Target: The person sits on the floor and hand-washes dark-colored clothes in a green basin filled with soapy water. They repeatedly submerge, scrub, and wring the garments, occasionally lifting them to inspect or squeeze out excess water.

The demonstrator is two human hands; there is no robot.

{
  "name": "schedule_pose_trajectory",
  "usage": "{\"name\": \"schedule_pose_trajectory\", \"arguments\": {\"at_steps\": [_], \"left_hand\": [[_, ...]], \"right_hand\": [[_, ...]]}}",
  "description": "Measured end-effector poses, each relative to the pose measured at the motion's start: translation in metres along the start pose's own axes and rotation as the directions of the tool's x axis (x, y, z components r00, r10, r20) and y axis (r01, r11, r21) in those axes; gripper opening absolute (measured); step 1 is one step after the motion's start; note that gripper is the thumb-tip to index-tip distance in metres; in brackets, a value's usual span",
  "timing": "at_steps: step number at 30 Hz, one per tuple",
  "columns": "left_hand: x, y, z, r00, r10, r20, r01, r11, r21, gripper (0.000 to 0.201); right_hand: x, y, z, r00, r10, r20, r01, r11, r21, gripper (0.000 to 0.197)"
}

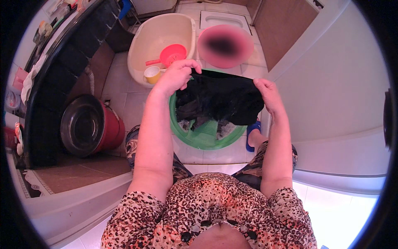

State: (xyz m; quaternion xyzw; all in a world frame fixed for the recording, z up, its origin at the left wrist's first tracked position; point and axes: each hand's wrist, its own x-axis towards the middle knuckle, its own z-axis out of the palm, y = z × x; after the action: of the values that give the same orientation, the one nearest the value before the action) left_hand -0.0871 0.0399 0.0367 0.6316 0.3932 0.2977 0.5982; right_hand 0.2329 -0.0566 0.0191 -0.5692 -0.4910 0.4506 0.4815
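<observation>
A dark, wet-looking cloth garment [226, 97] is stretched between my two hands above a green basin [203, 143]. My left hand [177, 76] pinches its upper left corner. At the upper right corner, my right hand [267, 93] grips the edge with the thumb on top. The cloth's lower part hangs into the basin, where more dark fabric, sudsy water and a ridged green washboard surface [205, 130] show. What kind of garment it is cannot be made out.
Behind the basin stand a cream tub [139, 45] with a red dipper [172, 53] and a yellow cup [152, 74], and a pink basin [203, 50] with blurred dark contents. A red bucket [114, 130] with a dark basin [83, 126] is at left. A white door [331, 108] stands at right.
</observation>
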Motion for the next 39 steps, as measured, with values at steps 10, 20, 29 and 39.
{"name": "schedule_pose_trajectory", "arguments": {"at_steps": [10,20,29,39], "left_hand": [[-0.013,0.013,0.017,0.999,0.036,0.032,-0.048,0.695,0.717,0.024],[0.018,-0.031,0.026,0.972,0.148,-0.182,-0.200,0.928,-0.313,0.024],[0.004,-0.014,0.147,0.672,0.598,-0.438,-0.532,0.800,0.276,0.025],[0.026,-0.074,0.131,0.863,0.397,-0.312,-0.135,0.777,0.615,0.036]], "right_hand": [[-0.001,-0.011,-0.002,0.988,-0.136,-0.073,0.133,0.990,-0.053,0.021],[-0.006,-0.002,0.016,0.990,0.038,0.133,-0.056,0.989,0.138,0.024],[0.015,0.060,0.064,0.920,0.385,0.073,-0.252,0.437,0.863,0.040],[-0.010,0.049,0.121,0.858,0.512,0.037,-0.396,0.615,0.682,0.031]]}}
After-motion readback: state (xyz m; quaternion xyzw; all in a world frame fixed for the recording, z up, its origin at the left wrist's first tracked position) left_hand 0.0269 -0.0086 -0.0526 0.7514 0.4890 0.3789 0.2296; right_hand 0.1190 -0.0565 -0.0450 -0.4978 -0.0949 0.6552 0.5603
